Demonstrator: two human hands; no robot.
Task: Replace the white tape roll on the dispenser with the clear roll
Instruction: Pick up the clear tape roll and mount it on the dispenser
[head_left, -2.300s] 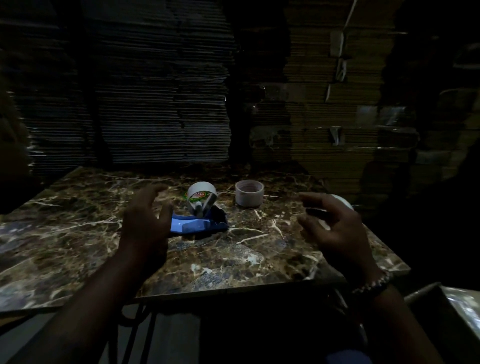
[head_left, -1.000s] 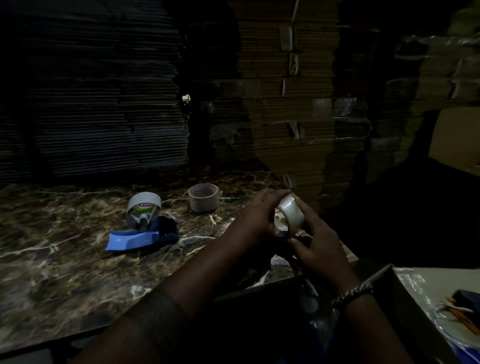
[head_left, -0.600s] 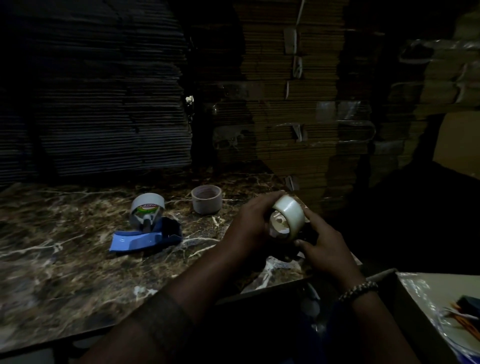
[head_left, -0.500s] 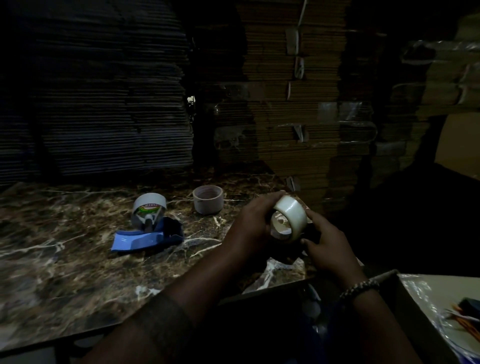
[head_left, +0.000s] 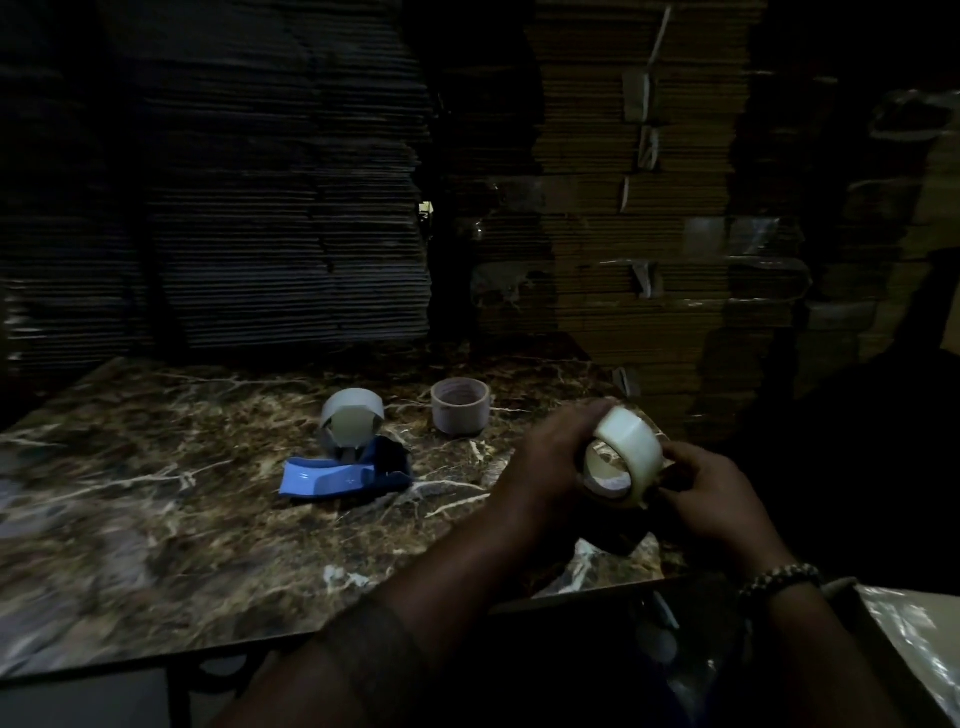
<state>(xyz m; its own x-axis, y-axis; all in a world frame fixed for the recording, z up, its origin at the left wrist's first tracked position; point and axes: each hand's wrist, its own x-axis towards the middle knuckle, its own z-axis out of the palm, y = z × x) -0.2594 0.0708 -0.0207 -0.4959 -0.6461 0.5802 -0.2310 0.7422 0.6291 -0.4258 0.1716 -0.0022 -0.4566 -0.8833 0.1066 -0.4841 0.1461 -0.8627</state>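
The clear tape roll is held on edge above the right part of the marble table. My left hand grips its left side and my right hand holds its right side with the fingertips. Further left on the table lies the blue tape dispenser, and the white tape roll sits upright on it. The scene is dim.
A short empty-looking tape core or roll stands behind the dispenser to the right. Tall stacks of flat cardboard rise right behind the table. A box with a shiny plastic liner sits at the lower right, beside the table's front edge.
Both hands went from hovering open over the table to holding the clear roll at the right. Over the last second they turned the roll slightly. The dispenser stayed where it was.
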